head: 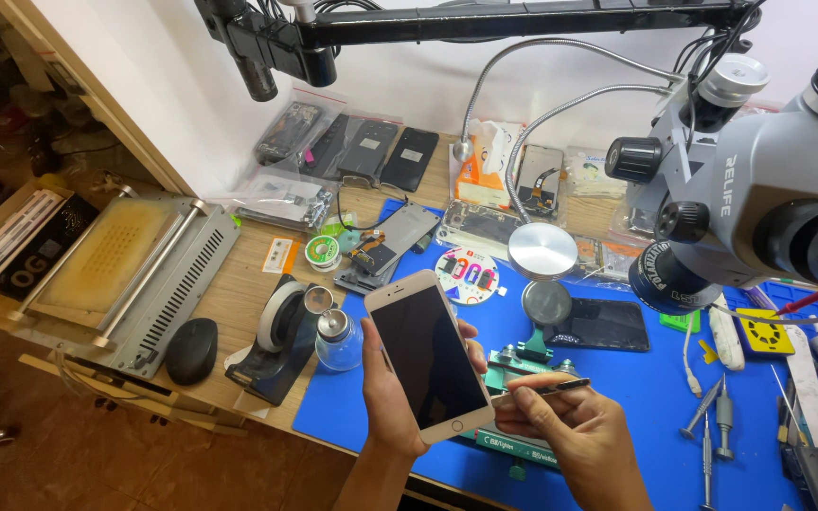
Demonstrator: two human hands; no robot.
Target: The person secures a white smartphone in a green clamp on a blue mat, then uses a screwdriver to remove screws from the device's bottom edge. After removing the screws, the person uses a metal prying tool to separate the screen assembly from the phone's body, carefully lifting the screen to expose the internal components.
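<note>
Head view: your left hand (392,397) is gripping a white smartphone (427,352) upright over the blue mat (636,388), while your right hand (570,426) is pinching tweezers (546,387) beside it

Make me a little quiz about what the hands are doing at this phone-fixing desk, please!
1. True or false: the left hand holds the white phone with its dark screen facing up.
2. What does the right hand hold? A) a roll of tape B) a thin metal tool C) a computer mouse
3. What colour is the mat under the hands?

Key
1. True; the phone is lifted above the mat.
2. B; the tool's near end rests by the phone's lower edge. The black mouse sits alone on the wooden desk.
3. Blue.
</note>
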